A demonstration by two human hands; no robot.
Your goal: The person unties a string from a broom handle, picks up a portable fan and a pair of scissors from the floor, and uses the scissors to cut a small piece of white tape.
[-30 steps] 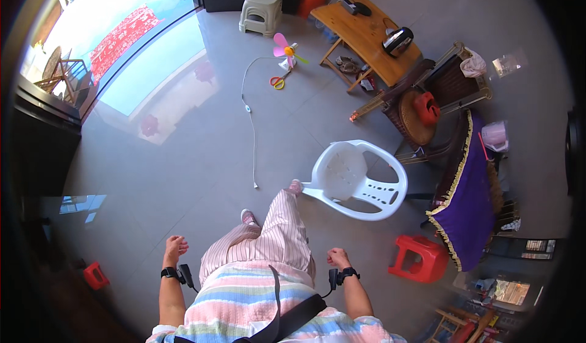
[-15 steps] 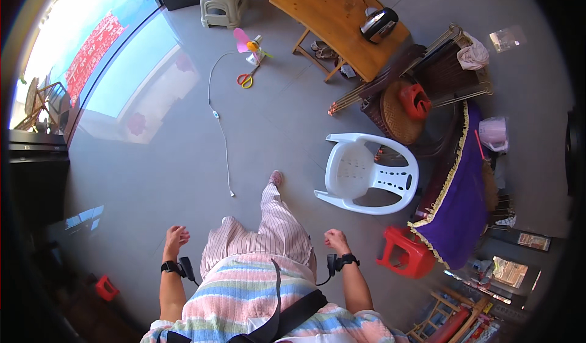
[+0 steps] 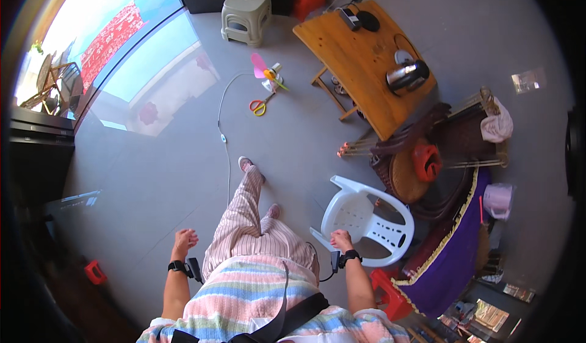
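Note:
My left hand (image 3: 185,240) hangs beside my striped trousers with its fingers loosely curled and nothing visible in them. On the other side my right hand (image 3: 341,240), also curled and holding nothing I can see, appears in front of the seat edge of the white plastic armchair (image 3: 366,221); contact cannot be told. Ahead on the floor lie yellow-and-red-handled scissors (image 3: 259,106). Beside them is a small fan (image 3: 268,74) with pink, orange and green parts, its white cable (image 3: 220,108) running back toward my legs.
A beige stool (image 3: 246,16) stands far ahead. Right of it, a wooden table (image 3: 351,50) carries a metal kettle (image 3: 407,76). A dark reclining chair with a woven hat (image 3: 406,175), a purple cloth (image 3: 448,282) and a red stool (image 3: 390,297) line the right side.
I have stepped forward, one foot now further ahead. The fan, scissors, table and white chair sit lower in view, and the chair is now beside my right hand.

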